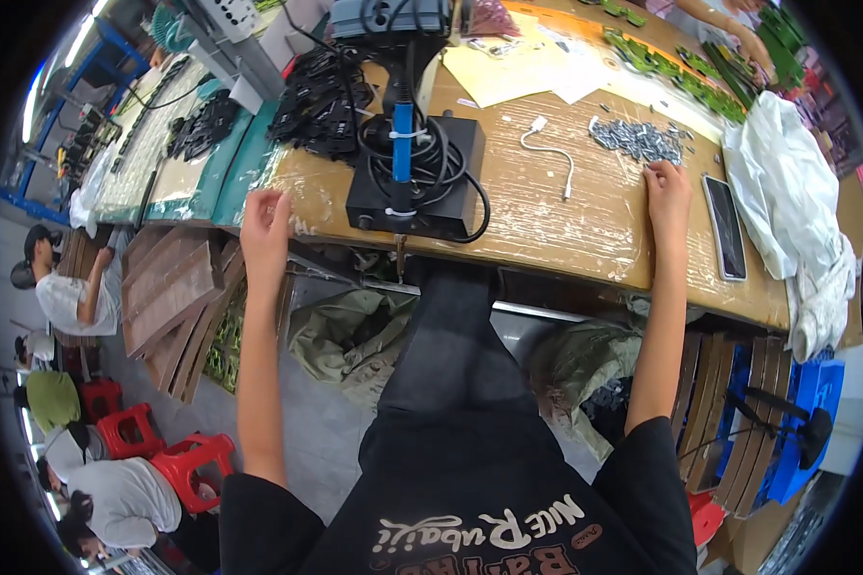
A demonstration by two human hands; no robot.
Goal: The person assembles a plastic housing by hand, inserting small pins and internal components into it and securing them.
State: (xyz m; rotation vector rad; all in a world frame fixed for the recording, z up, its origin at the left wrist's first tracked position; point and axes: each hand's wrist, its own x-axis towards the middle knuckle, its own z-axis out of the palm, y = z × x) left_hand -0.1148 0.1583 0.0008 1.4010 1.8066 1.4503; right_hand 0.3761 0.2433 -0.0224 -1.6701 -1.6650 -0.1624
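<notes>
Just now both hands rest on the wooden surface (pixel 547 225), which is wrapped in clear film. The left hand (pixel 266 225) lies flat and open on the near edge, holding nothing, at about nine o'clock from the black box (pixel 431 187) with its coiled black cable and upright blue-handled tool (pixel 403 139). The right hand (pixel 668 187) lies palm down, fingers loosely spread, its fingertips touching the near rim of a heap of small grey metal parts (pixel 638 139) at twelve o'clock from it. A dark phone (pixel 725 227) lies just beside that hand at three o'clock. A white cable (pixel 551 153) lies between box and heap. White cloth (pixel 796 211) drapes off the surface's far right end.
</notes>
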